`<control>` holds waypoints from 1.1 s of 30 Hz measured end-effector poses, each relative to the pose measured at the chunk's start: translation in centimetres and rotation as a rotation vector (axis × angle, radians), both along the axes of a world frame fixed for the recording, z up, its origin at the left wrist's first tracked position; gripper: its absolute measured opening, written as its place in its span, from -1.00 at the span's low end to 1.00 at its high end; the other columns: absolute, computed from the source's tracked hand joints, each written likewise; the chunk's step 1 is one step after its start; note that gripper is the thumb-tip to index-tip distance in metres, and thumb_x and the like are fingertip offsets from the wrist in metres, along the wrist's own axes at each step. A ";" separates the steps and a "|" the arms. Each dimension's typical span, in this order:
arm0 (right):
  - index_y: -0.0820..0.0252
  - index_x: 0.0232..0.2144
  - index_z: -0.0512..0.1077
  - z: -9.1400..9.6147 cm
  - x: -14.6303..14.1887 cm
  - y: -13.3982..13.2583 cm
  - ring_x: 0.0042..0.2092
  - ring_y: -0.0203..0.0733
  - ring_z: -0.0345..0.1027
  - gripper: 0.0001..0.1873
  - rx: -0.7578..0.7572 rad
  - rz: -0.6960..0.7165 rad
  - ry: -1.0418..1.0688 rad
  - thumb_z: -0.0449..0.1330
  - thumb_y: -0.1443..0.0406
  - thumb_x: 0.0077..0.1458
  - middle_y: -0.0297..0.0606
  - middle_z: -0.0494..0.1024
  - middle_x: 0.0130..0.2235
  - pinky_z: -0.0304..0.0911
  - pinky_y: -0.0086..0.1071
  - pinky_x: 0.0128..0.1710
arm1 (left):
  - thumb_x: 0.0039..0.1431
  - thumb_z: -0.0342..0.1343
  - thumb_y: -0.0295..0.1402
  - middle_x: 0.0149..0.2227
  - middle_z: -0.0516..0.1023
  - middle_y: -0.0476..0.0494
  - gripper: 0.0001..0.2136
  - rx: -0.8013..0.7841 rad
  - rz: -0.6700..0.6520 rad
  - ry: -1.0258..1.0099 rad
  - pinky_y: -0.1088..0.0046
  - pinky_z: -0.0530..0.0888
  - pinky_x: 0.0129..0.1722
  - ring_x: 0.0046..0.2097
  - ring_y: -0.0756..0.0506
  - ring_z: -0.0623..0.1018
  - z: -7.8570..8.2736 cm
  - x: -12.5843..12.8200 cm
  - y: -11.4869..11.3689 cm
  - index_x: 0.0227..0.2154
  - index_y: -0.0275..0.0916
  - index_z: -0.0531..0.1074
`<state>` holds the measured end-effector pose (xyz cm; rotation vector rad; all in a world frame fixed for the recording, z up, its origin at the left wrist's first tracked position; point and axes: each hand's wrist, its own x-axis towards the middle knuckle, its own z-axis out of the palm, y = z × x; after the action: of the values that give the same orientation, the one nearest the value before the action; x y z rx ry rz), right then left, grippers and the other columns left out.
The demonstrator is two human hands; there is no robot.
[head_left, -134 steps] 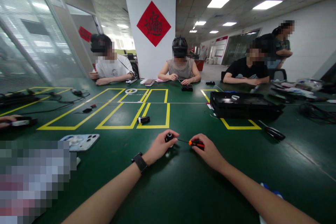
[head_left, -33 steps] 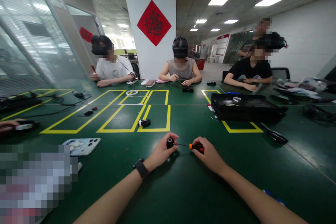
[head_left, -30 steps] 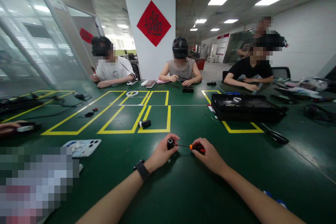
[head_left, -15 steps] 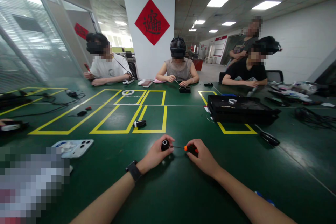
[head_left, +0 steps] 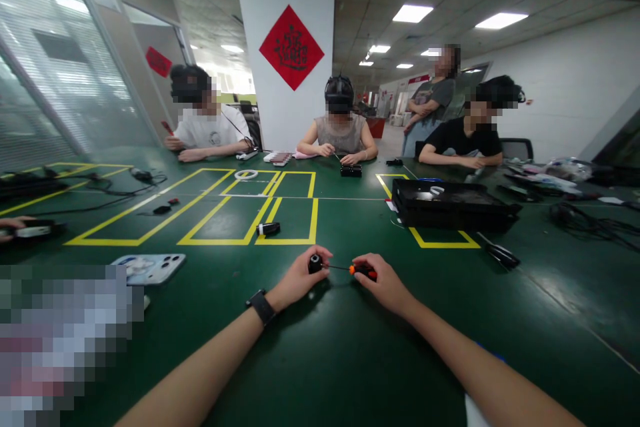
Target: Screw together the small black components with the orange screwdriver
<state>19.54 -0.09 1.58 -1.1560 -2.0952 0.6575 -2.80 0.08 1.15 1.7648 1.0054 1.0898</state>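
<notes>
Between thumb and fingers, my left hand (head_left: 300,275) grips a small black cylindrical part (head_left: 315,263) with a pale spot on its end; its exact kind is unclear. My right hand (head_left: 387,283) is closed around the black and orange handle of a screwdriver (head_left: 365,271). The thin shaft points left and reaches the part in my left hand; the tip is hidden by the fingers. Both hands are just above the green table (head_left: 330,353). Beyond my left hand lies a black cylinder with a white band (head_left: 269,229).
A black tray-like case (head_left: 453,208) stands at the right, with a black tool (head_left: 501,256) before it. At left are a phone (head_left: 149,268) and cables (head_left: 100,183). Yellow tape (head_left: 287,241) marks the table. Several people sit or stand across it; another person's hand (head_left: 13,225) shows at far left.
The view has shifted slightly, so the table and hands appear a little higher. Both hands keep their grips. The standing person behind has moved to the left.
</notes>
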 end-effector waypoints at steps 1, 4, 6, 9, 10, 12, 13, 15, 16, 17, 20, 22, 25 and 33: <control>0.16 -0.23 0.39 0.1 0.0 0.0 -0.13 -0.20 0.24 -0.80 0.001 0.010 -0.008 0.03 0.30 0.09 -0.24 0.41 -0.21 0.15 -0.27 -0.08 | -0.02 0.10 -0.43 -0.33 0.39 -0.04 -0.77 0.001 0.004 -0.004 0.39 0.31 -0.16 -0.27 -0.03 0.40 -0.1 0.0 0.0 -0.24 -0.24 0.32; 0.17 -0.31 0.43 0.3 0.0 0.0 -0.16 -0.20 0.25 -0.76 0.002 0.035 -0.025 -0.04 0.32 0.14 -0.23 0.43 -0.26 0.15 -0.27 -0.09 | -0.04 0.11 -0.43 -0.32 0.40 -0.04 -0.75 0.008 0.017 -0.016 0.38 0.31 -0.15 -0.25 -0.03 0.41 -0.2 0.0 0.0 -0.24 -0.24 0.32; 0.17 -0.29 0.42 0.3 0.0 0.0 -0.16 -0.20 0.26 -0.80 -0.001 0.034 -0.013 0.00 0.32 0.11 -0.24 0.43 -0.25 0.16 -0.28 -0.11 | -0.03 0.11 -0.45 -0.31 0.40 -0.05 -0.75 0.012 0.020 -0.020 0.38 0.31 -0.14 -0.24 -0.04 0.41 -0.1 -0.1 0.0 -0.23 -0.24 0.32; 0.15 -0.25 0.38 0.2 0.0 -0.2 -0.18 -0.22 0.27 -0.82 -0.013 0.023 0.009 0.08 0.33 0.05 -0.27 0.41 -0.23 0.18 -0.31 -0.14 | -0.03 0.10 -0.46 -0.31 0.39 -0.05 -0.76 0.002 -0.003 -0.014 0.38 0.32 -0.15 -0.24 -0.03 0.41 -0.1 -0.2 0.2 -0.23 -0.24 0.31; 0.15 -0.25 0.37 0.2 0.0 -0.2 -0.18 -0.22 0.27 -0.82 -0.018 0.018 0.007 0.09 0.33 0.03 -0.28 0.41 -0.23 0.19 -0.32 -0.14 | -0.02 0.10 -0.46 -0.31 0.39 -0.05 -0.76 0.000 -0.012 -0.012 0.39 0.32 -0.16 -0.25 -0.03 0.41 -0.1 -0.2 0.2 -0.23 -0.24 0.31; 0.14 -0.24 0.37 0.2 -0.1 -0.3 -0.18 -0.22 0.27 -0.81 -0.025 0.005 -0.003 0.09 0.32 0.03 -0.28 0.40 -0.23 0.19 -0.31 -0.14 | -0.02 0.09 -0.46 -0.31 0.39 -0.04 -0.76 0.001 -0.018 -0.010 0.40 0.32 -0.17 -0.26 -0.03 0.40 -0.2 -0.2 0.4 -0.23 -0.24 0.30; 0.14 -0.23 0.37 0.2 -0.1 -0.2 -0.17 -0.22 0.27 -0.81 -0.027 0.002 -0.007 0.08 0.31 0.05 -0.27 0.40 -0.22 0.19 -0.31 -0.13 | -0.02 0.09 -0.46 -0.31 0.38 -0.04 -0.76 0.002 -0.013 -0.010 0.41 0.31 -0.18 -0.26 -0.02 0.40 -0.2 -0.2 0.5 -0.23 -0.23 0.30; 0.14 -0.24 0.39 0.3 -0.1 -0.1 -0.14 -0.21 0.26 -0.81 -0.020 0.002 -0.009 0.02 0.30 0.11 -0.25 0.39 -0.21 0.17 -0.29 -0.09 | -0.02 0.09 -0.46 -0.31 0.38 -0.03 -0.76 0.001 -0.002 -0.004 0.42 0.31 -0.20 -0.27 -0.02 0.40 -0.3 -0.2 0.6 -0.22 -0.23 0.30; 0.15 -0.27 0.41 0.3 -0.1 0.0 -0.12 -0.21 0.25 -0.79 -0.016 0.006 -0.005 -0.01 0.30 0.13 -0.24 0.39 -0.20 0.15 -0.28 -0.06 | -0.02 0.09 -0.46 -0.32 0.37 -0.03 -0.76 0.000 0.004 0.001 0.42 0.31 -0.20 -0.27 -0.02 0.40 -0.4 -0.2 0.6 -0.22 -0.23 0.30; 0.15 -0.30 0.43 0.3 -0.1 0.1 -0.11 -0.20 0.25 -0.77 -0.012 0.010 0.002 -0.03 0.30 0.14 -0.23 0.38 -0.19 0.14 -0.28 -0.05 | -0.02 0.09 -0.46 -0.32 0.37 -0.03 -0.76 0.002 0.009 0.006 0.42 0.31 -0.21 -0.27 -0.02 0.40 -0.4 -0.1 0.6 -0.23 -0.22 0.30; 0.16 -0.32 0.43 0.3 -0.1 0.1 -0.09 -0.21 0.24 -0.79 -0.004 0.017 0.034 -0.01 0.30 0.13 -0.22 0.36 -0.16 0.13 -0.29 -0.03 | -0.01 0.08 -0.47 -0.32 0.36 -0.02 -0.77 0.006 0.015 0.014 0.43 0.31 -0.21 -0.27 -0.02 0.39 -0.3 -0.1 0.6 -0.23 -0.22 0.30; 0.17 -0.30 0.40 0.2 -0.1 0.1 -0.10 -0.21 0.24 -0.85 0.005 0.008 0.054 0.05 0.31 0.08 -0.23 0.35 -0.16 0.15 -0.30 -0.05 | -0.01 0.08 -0.47 -0.33 0.36 -0.02 -0.77 0.005 0.008 0.016 0.44 0.31 -0.21 -0.28 -0.01 0.39 -0.3 -0.1 0.6 -0.23 -0.22 0.30; 0.16 -0.24 0.36 0.1 -0.2 0.0 -0.13 -0.21 0.25 -0.81 0.005 -0.005 0.058 0.13 0.31 0.01 -0.26 0.35 -0.18 0.18 -0.32 -0.10 | -0.02 0.08 -0.47 -0.34 0.36 -0.01 -0.77 0.001 0.012 0.009 0.45 0.31 -0.23 -0.29 -0.01 0.39 -0.5 -0.1 0.7 -0.24 -0.23 0.30; 0.16 -0.29 0.40 -0.1 -0.2 -0.1 -0.10 -0.20 0.24 -0.84 -0.012 0.033 0.007 0.04 0.31 0.10 -0.23 0.36 -0.17 0.15 -0.29 -0.05 | -0.02 0.08 -0.49 -0.34 0.35 -0.01 -0.76 -0.016 0.029 -0.025 0.47 0.31 -0.24 -0.29 0.00 0.39 -0.9 -0.2 0.8 -0.24 -0.23 0.29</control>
<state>19.36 -0.20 1.52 -1.1265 -2.1107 0.6894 -2.98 0.92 0.24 1.7246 1.0247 1.1158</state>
